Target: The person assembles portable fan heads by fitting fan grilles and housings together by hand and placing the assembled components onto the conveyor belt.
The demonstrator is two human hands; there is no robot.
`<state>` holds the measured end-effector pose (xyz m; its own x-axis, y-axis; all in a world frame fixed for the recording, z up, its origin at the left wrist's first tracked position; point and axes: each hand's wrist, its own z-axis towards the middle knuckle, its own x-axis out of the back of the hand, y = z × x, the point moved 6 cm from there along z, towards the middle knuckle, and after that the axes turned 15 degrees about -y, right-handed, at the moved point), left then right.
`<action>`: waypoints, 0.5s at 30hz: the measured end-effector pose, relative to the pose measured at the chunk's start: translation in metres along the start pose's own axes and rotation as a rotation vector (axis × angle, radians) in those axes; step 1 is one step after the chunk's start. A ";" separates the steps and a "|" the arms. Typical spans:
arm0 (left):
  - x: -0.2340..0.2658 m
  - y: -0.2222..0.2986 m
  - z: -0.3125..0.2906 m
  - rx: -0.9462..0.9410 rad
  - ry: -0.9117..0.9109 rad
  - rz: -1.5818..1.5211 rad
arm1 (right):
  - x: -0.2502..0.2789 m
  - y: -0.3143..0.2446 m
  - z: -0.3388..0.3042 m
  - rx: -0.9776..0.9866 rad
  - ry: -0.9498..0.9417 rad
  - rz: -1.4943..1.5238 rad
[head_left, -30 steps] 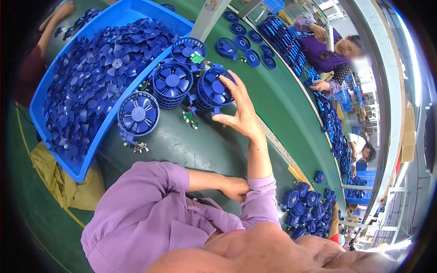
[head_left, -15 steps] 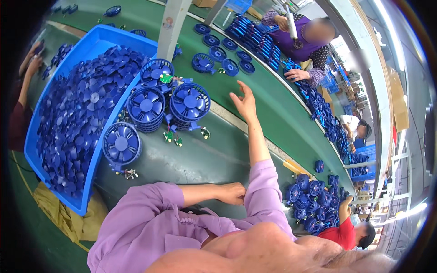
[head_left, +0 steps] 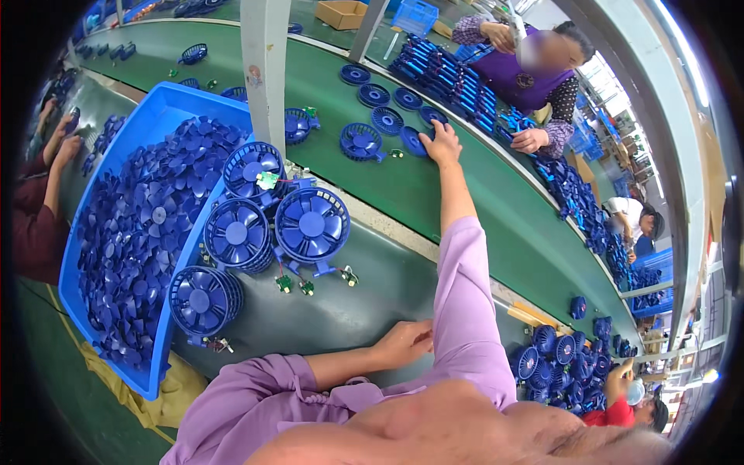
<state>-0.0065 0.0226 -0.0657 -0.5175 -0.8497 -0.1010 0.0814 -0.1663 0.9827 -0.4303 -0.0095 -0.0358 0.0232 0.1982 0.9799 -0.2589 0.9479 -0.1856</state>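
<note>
My right hand reaches out over the green conveyor belt, fingers apart. Its thumb side touches one round blue grille cover, and its fingertips lie at the edge of another cover. Close to my body, my left hand rests on the dark bench with its fingers curled in; nothing shows in it, and my right sleeve is close beside its fingertips. On the bench to the left stand stacks of blue fan housings with blades, with small green circuit boards hanging on wires. A fan housing lies on the belt.
A large blue tray full of loose fan blades stands at the left. A metal post rises beside it. Several finished-looking blue fans crowd the right. Across the belt, a co-worker in purple handles blue parts; other people work nearby.
My right hand has moved farther across the belt, from bare belt to the grille covers. My left hand stays on the bench, its fingers still curled. The whole view has shifted somewhat.
</note>
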 end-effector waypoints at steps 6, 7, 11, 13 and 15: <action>-0.004 0.014 0.000 -0.119 -0.098 0.126 | 0.010 0.004 -0.007 0.171 0.058 0.005; -0.005 0.014 0.000 -0.118 -0.106 0.123 | 0.010 0.003 -0.012 0.192 0.091 -0.049; -0.007 0.012 0.002 -0.085 -0.109 0.068 | 0.010 0.013 -0.022 0.201 0.032 -0.079; -0.010 0.014 0.003 -0.091 -0.120 0.056 | 0.008 0.019 -0.029 0.220 0.107 -0.116; -0.010 0.011 0.003 -0.104 -0.122 0.068 | 0.009 0.018 -0.039 0.271 0.201 -0.092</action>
<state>-0.0030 0.0305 -0.0530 -0.6068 -0.7948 -0.0086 0.2042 -0.1663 0.9647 -0.3967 0.0193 -0.0334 0.2410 0.1855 0.9526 -0.4930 0.8689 -0.0445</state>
